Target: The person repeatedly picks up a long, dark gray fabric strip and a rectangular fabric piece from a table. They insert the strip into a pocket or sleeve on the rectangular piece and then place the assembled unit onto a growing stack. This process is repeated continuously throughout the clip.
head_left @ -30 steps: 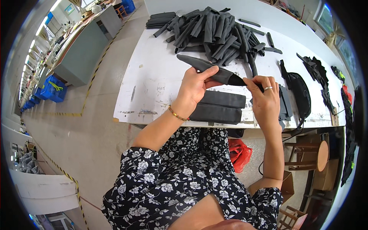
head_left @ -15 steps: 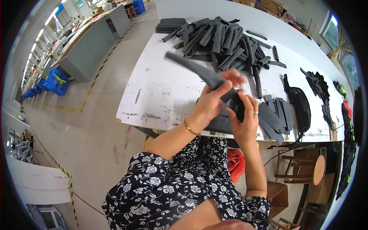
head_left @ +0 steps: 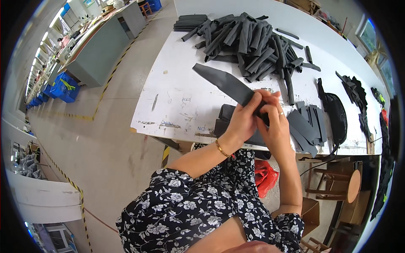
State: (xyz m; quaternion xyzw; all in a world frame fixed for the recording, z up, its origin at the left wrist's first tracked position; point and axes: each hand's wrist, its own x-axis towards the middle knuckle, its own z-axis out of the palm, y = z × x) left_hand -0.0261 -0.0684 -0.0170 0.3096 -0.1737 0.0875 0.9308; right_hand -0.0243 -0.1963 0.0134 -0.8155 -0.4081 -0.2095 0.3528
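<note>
Desk (head_left: 168,92), white and scuffed, fills the upper centre, seen from above. Biggest thing on it, toward the far side: a loose heap (head_left: 244,38) of dark grey tubes, lots of them; can't tell if these are done or waiting. At R, a black bag (head_left: 336,116) w/ a strap. Just L of the bag, flat dark pcs (head_left: 310,124), overlapping; they look unworked, tho not certain. Near edge, beneath the hands: folded dark fabric (head_left: 225,113), partly hidden. One dark grey piece (head_left: 223,82) is held up above the desk, free end angling to far L; likely mid-work, b/c it's not yet set down. L hand (head_left: 242,122): grip pressed together on this piece, thumb on top. R hand (head_left: 274,126): grip pinching its near R end, exact fingertip contact hidden. Smallest: bracelet (head_left: 220,148) on L wrist, then ring (head_left: 281,113) on R hand.
</note>
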